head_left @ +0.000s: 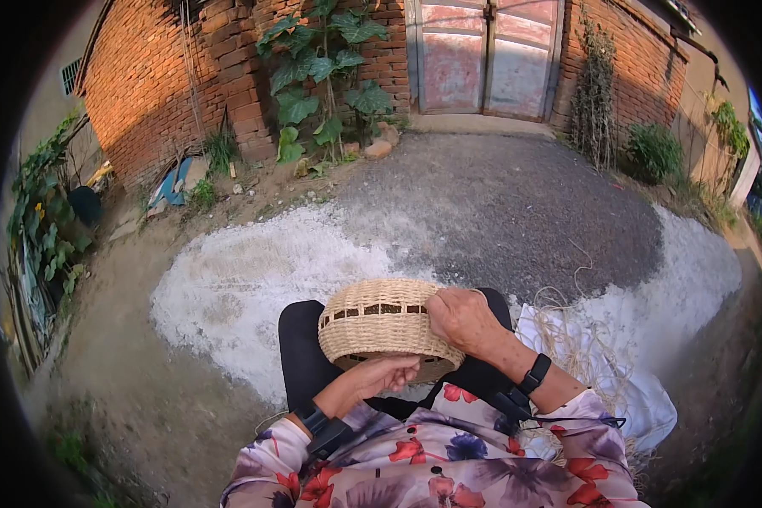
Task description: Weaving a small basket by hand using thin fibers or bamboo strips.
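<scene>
Far left: leafy vine (49, 241), blue sheet scrap (171, 184) on dirt, brick wall (148, 102) behind. Whitish patch (229, 275) on ground. Left hand (383, 374), black band at wrist, at near rim of woven basket (372, 328); fingers together, nearly straight, pointing right across the opening. Can't tell if it grips the rim, thumb side unclear. Basket: pale, openwork band around wall, tipped with opening toward wearer, at lap between black-trousered knees (299, 339). Broad-leaved plant (322, 72) beyond. Right hand (464, 320), black watch (535, 372) on wrist, at basket's right side; fingers curled nearly into a fist, closed on the wall near the band, tips hidden. Weathered double door (487, 59) and dark gravel (516, 212) ahead. Right: loose straw strands (567, 334) over white sack (648, 415), green shrub (654, 152) further back.
</scene>
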